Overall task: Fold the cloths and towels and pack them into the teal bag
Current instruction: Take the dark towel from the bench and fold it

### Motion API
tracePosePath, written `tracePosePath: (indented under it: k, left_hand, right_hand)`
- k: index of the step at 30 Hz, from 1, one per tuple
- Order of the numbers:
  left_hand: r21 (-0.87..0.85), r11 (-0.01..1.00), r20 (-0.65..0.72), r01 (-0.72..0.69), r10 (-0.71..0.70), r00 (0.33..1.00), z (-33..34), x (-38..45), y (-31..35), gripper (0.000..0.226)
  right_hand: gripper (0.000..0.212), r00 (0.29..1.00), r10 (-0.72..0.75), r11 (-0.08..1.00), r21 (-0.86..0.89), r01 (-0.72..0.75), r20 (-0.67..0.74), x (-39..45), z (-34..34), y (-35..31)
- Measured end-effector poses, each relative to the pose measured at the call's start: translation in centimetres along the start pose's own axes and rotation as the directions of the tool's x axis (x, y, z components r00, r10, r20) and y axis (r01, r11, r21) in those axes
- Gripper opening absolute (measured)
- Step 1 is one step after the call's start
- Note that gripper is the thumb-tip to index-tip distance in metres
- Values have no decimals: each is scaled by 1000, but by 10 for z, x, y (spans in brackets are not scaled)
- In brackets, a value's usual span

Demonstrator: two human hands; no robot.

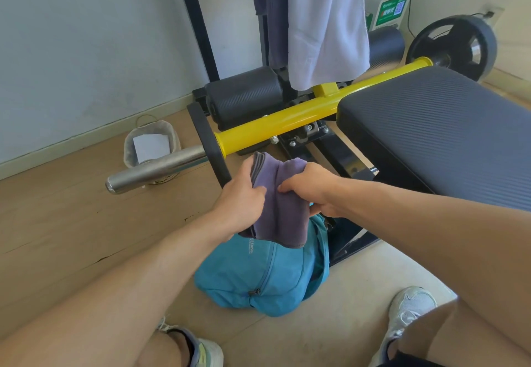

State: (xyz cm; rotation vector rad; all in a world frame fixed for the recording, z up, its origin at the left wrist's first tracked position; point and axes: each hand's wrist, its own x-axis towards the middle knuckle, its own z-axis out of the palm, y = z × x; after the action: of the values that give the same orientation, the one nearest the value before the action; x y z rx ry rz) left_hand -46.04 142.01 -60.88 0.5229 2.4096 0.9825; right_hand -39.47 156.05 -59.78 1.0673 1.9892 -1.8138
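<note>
Two hands and one folded cloth head this list; other items follow.

1. Left hand: fingers curled round the left edge of the folded purple cloth, thumb on the front face. Nothing else in its grasp.
2. Right hand: fingers bent over the cloth's upper right corner, pinching it from the other side.
3. Folded purple cloth: several layers thick, grey trim along its edges, held upright between both hands directly above the teal bag. Its lower hem overlaps the bag's top; whether it has entered the opening cannot be told.
4. Teal bag: soft, slumped on the floor between the person's feet, zip running down its front, small white lettering near the top.
5. White towel: hanging from the black frame at the back of the room, lower edge just above the yellow bar.
6. Dark blue cloth: hanging beside the white towel, to its left, partly behind it.
7. Padded bench: black ribbed surface, right of the hands.
8. Yellow bar: crosses the frame diagonally, ending in a steel sleeve at lower left.
9. Weight plate: black, mounted at the bar's far right end.
10. Small basket: on the wooden floor by the wall, white paper inside.
11. White trainers: one on each foot, either side of the bag.
</note>
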Motion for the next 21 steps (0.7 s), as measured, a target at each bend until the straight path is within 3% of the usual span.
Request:
tracePosePath:
  k: [2,5,13,17,21]
  left_hand:
    - [50,999,70,-10,7,998,5,-3,-1,69]
    - [63,998,136,-2,-7,991,7,-8,0,73]
    - [21,1000,166,4,-8,986,5,-9,1,74]
    - [-70,997,246,32,-13,969,9,-8,2,103]
    - [-24,1000,284,-16,22,959,11,-9,-2,131]
  right_hand:
    - [5,1000,8,1000,5,-8,24,-2,1,0]
    - [11,997,5,999,47,-8,75,-4,3,0]
    - [16,980,3,984,177,-39,201,-8,5,-1]
    - [23,966,6,960,270,-77,257,-13,4,-4]
    - [35,942,6,943,311,-117,335,-15,-2,-7]
